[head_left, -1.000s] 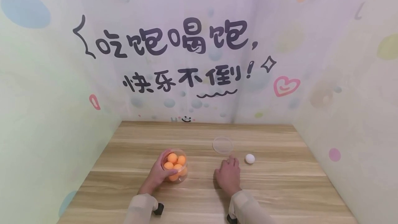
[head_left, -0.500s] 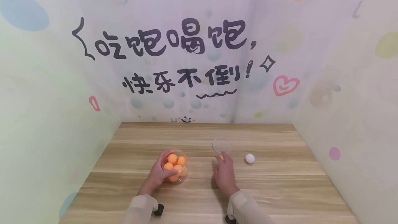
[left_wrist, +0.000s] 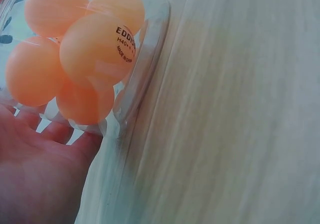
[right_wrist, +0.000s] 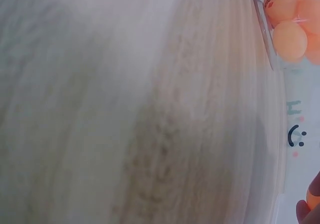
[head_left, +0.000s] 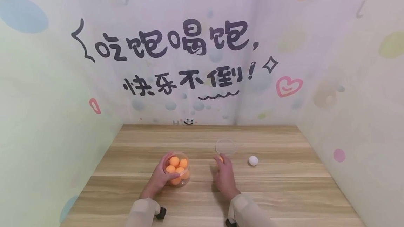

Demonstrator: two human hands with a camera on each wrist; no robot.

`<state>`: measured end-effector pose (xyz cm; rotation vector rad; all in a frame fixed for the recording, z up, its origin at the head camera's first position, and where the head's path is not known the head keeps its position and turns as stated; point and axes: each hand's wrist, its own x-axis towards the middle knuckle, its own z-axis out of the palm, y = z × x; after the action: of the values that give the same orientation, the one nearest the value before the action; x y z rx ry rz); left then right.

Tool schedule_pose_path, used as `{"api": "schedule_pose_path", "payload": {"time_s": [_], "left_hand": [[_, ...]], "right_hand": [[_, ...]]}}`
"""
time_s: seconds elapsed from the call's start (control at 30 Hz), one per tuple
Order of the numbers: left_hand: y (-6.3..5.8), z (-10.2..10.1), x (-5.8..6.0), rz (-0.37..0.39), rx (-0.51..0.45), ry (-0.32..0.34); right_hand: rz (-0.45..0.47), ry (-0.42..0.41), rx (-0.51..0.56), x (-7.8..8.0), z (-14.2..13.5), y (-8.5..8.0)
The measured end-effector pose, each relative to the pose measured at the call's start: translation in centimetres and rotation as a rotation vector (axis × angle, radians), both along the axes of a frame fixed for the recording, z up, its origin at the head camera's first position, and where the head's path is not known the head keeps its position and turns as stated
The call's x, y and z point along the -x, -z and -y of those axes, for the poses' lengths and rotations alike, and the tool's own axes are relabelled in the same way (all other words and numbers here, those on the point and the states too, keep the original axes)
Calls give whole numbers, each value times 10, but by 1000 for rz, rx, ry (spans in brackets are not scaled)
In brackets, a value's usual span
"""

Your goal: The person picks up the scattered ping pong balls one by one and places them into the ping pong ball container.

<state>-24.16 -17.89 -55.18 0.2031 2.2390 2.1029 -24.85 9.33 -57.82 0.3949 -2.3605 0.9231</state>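
In the head view, my left hand (head_left: 159, 178) grips a clear plastic jar (head_left: 183, 184) from its left side, thumb across the near wall. Several orange ping-pong balls (head_left: 174, 161) lie inside; the left wrist view shows print on one ping-pong ball (left_wrist: 97, 49). To the right of the jar, my right hand (head_left: 226, 178) pinches a single orange ping-pong ball (head_left: 220, 158) at its fingertips, most of the ball covered by fingers. Only the fingertips of that hand show at the lower right corner of the right wrist view.
A clear round lid (head_left: 225, 146) lies flat just behind my right hand. Further right, a white ball (head_left: 253, 160) sits on the wooden table (head_left: 284, 192). Printed walls stand at the table's back and sides.
My right hand has shifted left, away from the white ball, and an orange ping-pong ball now shows in its fingers. My left hand and the jar have stayed in place.
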Motion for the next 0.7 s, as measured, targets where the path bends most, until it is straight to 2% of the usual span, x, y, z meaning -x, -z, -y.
{"api": "schedule_pose_path", "payload": {"time_s": [0.1, 0.17, 0.23, 0.33, 0.37, 0.47, 0.6, 0.7], "left_hand": [[3, 0, 1, -18, -12, 4], [-2, 0, -1, -5, -11, 8], [-2, 0, -1, -8, -13, 12], [-13, -2, -6, 13, -8, 18], [-15, -2, -7, -2, -6, 20], [-14, -2, -6, 3, 0, 14], [-1, 0, 0, -5, 0, -8], [3, 0, 0, -23, -6, -9]], "right_hand": [[-2, -11, -7, 0, 1, 0], [-4, -22, -10, 0, 3, -1], [-7, -31, -13, -1, 4, -2], [-28, -33, -7, -3, 7, -4], [-31, -31, -7, -4, 9, -4], [-24, -41, 1, -6, 13, -6], [9, -58, 19, -8, 18, -10], [0, -65, 31, -9, 23, -12]]}}
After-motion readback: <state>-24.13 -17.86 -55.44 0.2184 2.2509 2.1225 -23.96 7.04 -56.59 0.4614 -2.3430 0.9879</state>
